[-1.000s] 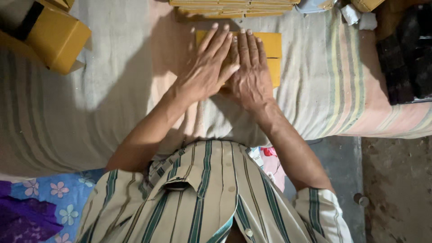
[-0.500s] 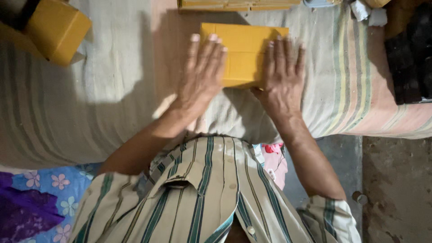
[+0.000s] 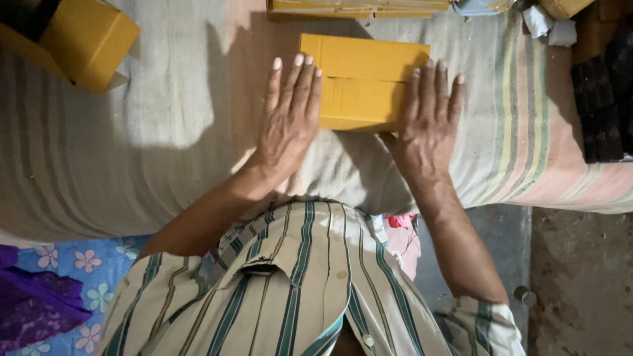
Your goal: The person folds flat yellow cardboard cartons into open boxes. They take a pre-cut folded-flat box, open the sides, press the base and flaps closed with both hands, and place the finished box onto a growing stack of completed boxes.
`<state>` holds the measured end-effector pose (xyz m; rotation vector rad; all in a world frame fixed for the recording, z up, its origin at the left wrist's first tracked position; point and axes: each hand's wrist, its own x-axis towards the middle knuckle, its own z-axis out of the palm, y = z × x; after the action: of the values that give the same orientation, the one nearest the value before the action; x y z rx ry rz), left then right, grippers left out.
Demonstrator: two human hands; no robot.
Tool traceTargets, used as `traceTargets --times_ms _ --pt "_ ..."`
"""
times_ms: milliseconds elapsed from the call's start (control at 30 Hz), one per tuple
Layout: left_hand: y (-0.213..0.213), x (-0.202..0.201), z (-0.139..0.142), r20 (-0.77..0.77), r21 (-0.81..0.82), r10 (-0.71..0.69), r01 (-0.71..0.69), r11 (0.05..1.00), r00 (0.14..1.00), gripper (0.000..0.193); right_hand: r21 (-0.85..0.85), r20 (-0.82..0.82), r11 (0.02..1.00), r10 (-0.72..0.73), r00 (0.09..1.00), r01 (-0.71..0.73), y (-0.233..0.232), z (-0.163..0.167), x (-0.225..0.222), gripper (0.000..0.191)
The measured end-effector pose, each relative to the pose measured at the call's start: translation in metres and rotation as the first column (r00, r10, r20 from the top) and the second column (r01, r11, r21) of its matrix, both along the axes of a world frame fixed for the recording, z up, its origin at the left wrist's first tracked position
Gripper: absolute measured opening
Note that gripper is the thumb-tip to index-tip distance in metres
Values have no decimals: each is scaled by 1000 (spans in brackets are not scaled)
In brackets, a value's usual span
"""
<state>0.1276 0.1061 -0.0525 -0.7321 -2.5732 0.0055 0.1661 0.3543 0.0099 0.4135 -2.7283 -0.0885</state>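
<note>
Both hands have slid apart since the earlier frames, from overlapping on top of the flat yellow cardboard box (image 3: 362, 82) to its two ends, uncovering most of its face. It lies flat on the striped cloth (image 3: 165, 145), long axis running left to right, with a fold seam along that same line. The left hand (image 3: 288, 125) rests palm down over the box's left end, fingers straight and close together; the right hand (image 3: 430, 122) covers the right end, fingers straight and slightly spread. Neither hand grips the box, and both hide its near corners. At the top edge, a stack of flattened yellow cardboard (image 3: 356, 6) is cut off. An assembled yellow box (image 3: 86, 39) sits upper left, partly out of view. Dark items (image 3: 603, 99) at right are hard to make out.
</note>
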Motion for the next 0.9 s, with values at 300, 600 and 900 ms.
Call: traceTargets --times_ms 300,600,900 --pt "32 -3 -1 48 27 -112 111 993 993 65 146 -9 987 70 997 -68 -18 -17 -13 63" --pt "17 -17 32 355 319 -199 82 944 914 70 -227 77 959 189 979 -168 -8 20 -4 64" --pt "66 -102 18 197 370 -96 17 929 976 49 -403 144 908 189 971 -117 -37 2 -102 28"
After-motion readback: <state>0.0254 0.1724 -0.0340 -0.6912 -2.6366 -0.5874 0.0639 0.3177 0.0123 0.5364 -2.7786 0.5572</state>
